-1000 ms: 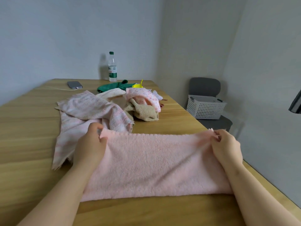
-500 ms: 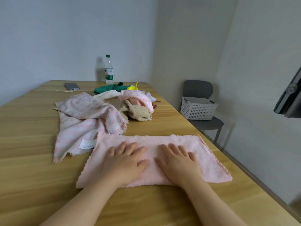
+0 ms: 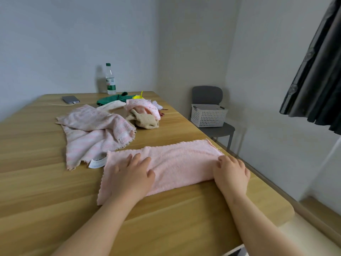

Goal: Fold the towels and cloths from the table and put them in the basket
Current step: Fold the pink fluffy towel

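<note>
Plainly, left hand (image 3: 132,174) lies flat on pink towel (image 3: 180,159); right hand (image 3: 231,174) covers its end, fingertips hidden, grip unclear

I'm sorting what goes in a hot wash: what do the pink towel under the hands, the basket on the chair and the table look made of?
The pink towel: soft fluffy terry or microfibre, going by its fuzzy nap. The basket: probably plastic, white and matt, with a moulded grid of holes. The table: wood or wood-look laminate; light grain streaks, smooth low sheen.
</note>
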### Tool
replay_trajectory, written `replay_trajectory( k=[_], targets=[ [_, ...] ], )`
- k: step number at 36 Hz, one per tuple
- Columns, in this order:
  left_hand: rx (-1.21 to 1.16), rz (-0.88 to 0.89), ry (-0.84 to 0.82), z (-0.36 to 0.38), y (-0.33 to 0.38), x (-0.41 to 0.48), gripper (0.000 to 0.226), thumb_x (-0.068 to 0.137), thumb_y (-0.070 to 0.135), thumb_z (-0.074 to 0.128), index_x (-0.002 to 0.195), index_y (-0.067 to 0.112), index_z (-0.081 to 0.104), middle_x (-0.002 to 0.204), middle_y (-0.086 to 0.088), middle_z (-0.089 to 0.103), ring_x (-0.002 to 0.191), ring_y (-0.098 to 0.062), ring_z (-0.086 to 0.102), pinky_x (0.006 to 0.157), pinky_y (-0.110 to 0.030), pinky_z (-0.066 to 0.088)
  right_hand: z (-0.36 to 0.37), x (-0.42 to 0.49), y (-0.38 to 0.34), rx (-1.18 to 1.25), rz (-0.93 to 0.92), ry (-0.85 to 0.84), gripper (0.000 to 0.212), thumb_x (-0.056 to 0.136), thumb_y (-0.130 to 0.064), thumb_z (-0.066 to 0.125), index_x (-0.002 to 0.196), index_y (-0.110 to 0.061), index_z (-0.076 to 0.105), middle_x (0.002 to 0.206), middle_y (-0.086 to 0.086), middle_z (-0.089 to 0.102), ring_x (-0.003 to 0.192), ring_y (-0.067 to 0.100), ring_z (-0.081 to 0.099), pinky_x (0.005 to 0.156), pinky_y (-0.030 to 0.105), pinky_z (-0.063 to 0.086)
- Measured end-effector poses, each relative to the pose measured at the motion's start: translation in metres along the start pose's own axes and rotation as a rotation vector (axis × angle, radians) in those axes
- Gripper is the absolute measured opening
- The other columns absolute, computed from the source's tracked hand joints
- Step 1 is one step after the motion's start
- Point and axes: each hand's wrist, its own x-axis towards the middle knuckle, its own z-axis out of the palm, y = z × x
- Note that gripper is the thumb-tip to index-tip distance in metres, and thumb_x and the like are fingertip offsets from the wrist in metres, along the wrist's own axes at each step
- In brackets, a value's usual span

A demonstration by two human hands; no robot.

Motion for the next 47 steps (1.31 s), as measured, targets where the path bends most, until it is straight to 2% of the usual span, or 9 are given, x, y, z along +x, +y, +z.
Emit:
replay_trajectory(
  k=[8, 17, 21, 28, 31, 33, 37, 42, 47],
  targets=[
    [-0.011, -0.044, -0.066, 0.009, -0.032, -0.018, 0.051, 0.095, 0.056, 0.017, 0.145, 0.047, 0.01, 0.157, 0.013, -0.001, 0.145, -0.013, -0.005, 0.117, -0.041, 0.002, -0.001, 0.003, -0.001, -0.032, 0.258, -0.025, 0.035, 0.088, -0.021, 0.041, 0.12, -0.009, 0.049, 0.128, 0.013, 0.049, 0.119, 0.031, 0.037, 0.101, 0.041, 0.026],
    [-0.01, -0.114, -0.071, 0.012, -0.036, -0.019, 0.06, 0.09, 0.066, 0.016, 0.146, 0.045, 0.007, 0.158, 0.008, -0.004, 0.145, -0.017, -0.009, 0.117, -0.046, 0.001, 0.003, 0.01, 0.001, -0.037, 0.26, 0.017, 0.058, 0.094, -0.051, 0.024, 0.116, -0.007, 0.056, 0.118, 0.014, 0.055, 0.114, 0.033, 0.041, 0.099, 0.042, 0.027],
    [-0.061, -0.097, -0.056, 0.012, -0.038, -0.019, 0.06, 0.09, 0.066, 0.021, 0.145, 0.044, 0.012, 0.158, 0.009, 0.0, 0.145, -0.016, -0.007, 0.117, -0.044, 0.001, 0.003, 0.011, 0.002, -0.026, 0.213, 0.022, 0.042, 0.094, -0.04, 0.036, 0.113, -0.009, 0.056, 0.116, 0.011, 0.056, 0.115, 0.032, 0.042, 0.099, 0.042, 0.028],
    [-0.261, -0.149, 0.112, 0.002, -0.046, -0.02, 0.027, 0.091, 0.05, 0.043, 0.116, 0.042, 0.05, 0.128, 0.018, 0.042, 0.125, -0.011, 0.034, 0.104, -0.039, 0.022, 0.001, 0.014, -0.003, 0.236, 0.185, 0.03, 0.007, 0.09, -0.022, 0.043, 0.093, -0.016, 0.046, 0.089, 0.003, 0.055, 0.099, 0.029, 0.05, 0.094, 0.041, 0.034],
    [-0.394, -0.182, 0.132, -0.002, -0.049, -0.013, 0.013, 0.092, 0.042, 0.043, 0.096, 0.044, 0.055, 0.115, 0.021, 0.052, 0.114, -0.009, 0.045, 0.097, -0.038, 0.025, -0.006, 0.013, -0.016, 0.504, 0.203, 0.048, 0.006, 0.088, -0.015, 0.046, 0.092, -0.01, 0.047, 0.078, 0.004, 0.052, 0.073, 0.022, 0.05, 0.067, 0.034, 0.043],
    [-0.501, -0.206, 0.131, -0.004, -0.056, -0.009, 0.016, 0.095, 0.036, 0.039, 0.091, 0.045, 0.052, 0.106, 0.022, 0.055, 0.104, -0.008, 0.049, 0.099, -0.035, 0.027, -0.012, 0.012, -0.036, 0.626, 0.151, 0.045, 0.007, 0.09, -0.013, 0.045, 0.084, -0.01, 0.044, 0.071, 0.001, 0.045, 0.062, 0.014, 0.042, 0.052, 0.028, 0.032],
    [-0.83, -0.272, 0.124, -0.007, -0.072, -0.004, 0.024, 0.095, 0.023, 0.044, 0.082, 0.042, 0.053, 0.102, 0.013, 0.063, 0.104, -0.014, 0.054, 0.103, -0.04, 0.035, -0.017, 0.003, -0.091, 0.761, -0.041, 0.008, 0.017, 0.088, -0.011, 0.047, 0.074, -0.016, 0.039, 0.069, -0.002, 0.043, 0.059, 0.01, 0.037, 0.051, 0.025, 0.029],
    [-1.063, -0.313, 0.179, -0.015, -0.083, -0.007, 0.022, 0.098, 0.019, 0.039, 0.102, 0.021, 0.061, 0.093, 0.003, 0.069, 0.091, -0.015, 0.059, 0.073, -0.024, 0.041, -0.009, -0.029, -0.148, 0.787, -0.269, -0.153, 0.021, 0.089, -0.018, 0.053, 0.073, -0.019, 0.04, 0.066, -0.008, 0.046, 0.057, 0.007, 0.039, 0.048, 0.016, 0.03],
    [-1.104, -0.287, 0.193, -0.019, -0.085, -0.007, 0.024, 0.1, 0.034, 0.035, 0.111, 0.024, 0.055, 0.09, 0.008, 0.065, 0.087, -0.011, 0.055, 0.066, -0.024, 0.038, 0.021, -0.066, -0.165, 0.639, -0.464, -0.377, 0.018, 0.089, -0.018, 0.05, 0.077, -0.023, 0.039, 0.066, -0.011, 0.046, 0.065, 0.01, 0.046, 0.055, 0.02, 0.033]
  ],
)
